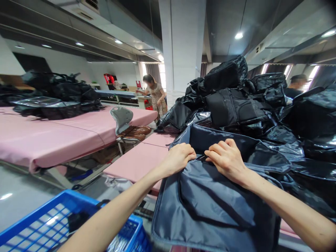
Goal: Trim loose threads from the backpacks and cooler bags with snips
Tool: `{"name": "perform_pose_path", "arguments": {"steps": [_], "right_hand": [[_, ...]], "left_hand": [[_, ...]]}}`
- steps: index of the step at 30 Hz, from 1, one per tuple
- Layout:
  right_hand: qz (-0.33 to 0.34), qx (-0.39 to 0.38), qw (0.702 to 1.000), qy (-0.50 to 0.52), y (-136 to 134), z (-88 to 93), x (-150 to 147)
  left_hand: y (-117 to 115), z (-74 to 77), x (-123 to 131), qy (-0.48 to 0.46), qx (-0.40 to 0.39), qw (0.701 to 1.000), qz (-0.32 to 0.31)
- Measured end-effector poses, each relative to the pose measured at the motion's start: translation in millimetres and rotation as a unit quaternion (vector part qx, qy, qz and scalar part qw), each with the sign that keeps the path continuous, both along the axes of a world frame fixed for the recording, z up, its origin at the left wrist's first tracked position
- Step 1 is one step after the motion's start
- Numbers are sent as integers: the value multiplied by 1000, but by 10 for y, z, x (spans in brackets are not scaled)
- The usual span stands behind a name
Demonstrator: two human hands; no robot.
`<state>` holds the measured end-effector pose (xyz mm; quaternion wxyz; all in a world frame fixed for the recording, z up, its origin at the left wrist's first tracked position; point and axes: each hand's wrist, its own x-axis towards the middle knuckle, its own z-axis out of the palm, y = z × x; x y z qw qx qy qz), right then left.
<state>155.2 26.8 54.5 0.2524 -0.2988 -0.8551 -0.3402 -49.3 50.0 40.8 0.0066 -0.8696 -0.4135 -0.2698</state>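
Note:
A dark blue-grey fabric bag (210,217) lies opened out in front of me, its front flap hanging over the table's near edge. My left hand (181,156) is closed on the bag's edge, fingers curled at the rim of the opening. Close beside it, my right hand (227,159) pinches the same edge, a small dark piece showing between the two hands. Behind the hands the bag's inner compartment (223,140) stands open. What exactly the fingertips grip is partly hidden.
A tall heap of black bags (236,105) rises behind the bag. At the lower left stands a blue plastic basket (76,199). Another pink-covered table (65,136) holds more black bags. A grey chair (123,117) stands between tables. Two people (156,94) are farther off.

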Motion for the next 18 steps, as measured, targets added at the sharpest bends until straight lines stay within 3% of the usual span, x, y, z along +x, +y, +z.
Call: {"name": "perform_pose_path", "arguments": {"steps": [13,15,18], "right_hand": [[7,-42,999,1,-26,4,-2],[8,-77,996,42,0,10,76],[-10,-142,970,195,9,21,426]], "left_hand": [[-33,-32,-8,-7,42,999,-22],[-73,-71,-13,-6,83,996,-31],[-154,-147,34,2,148,988,-37]]}}
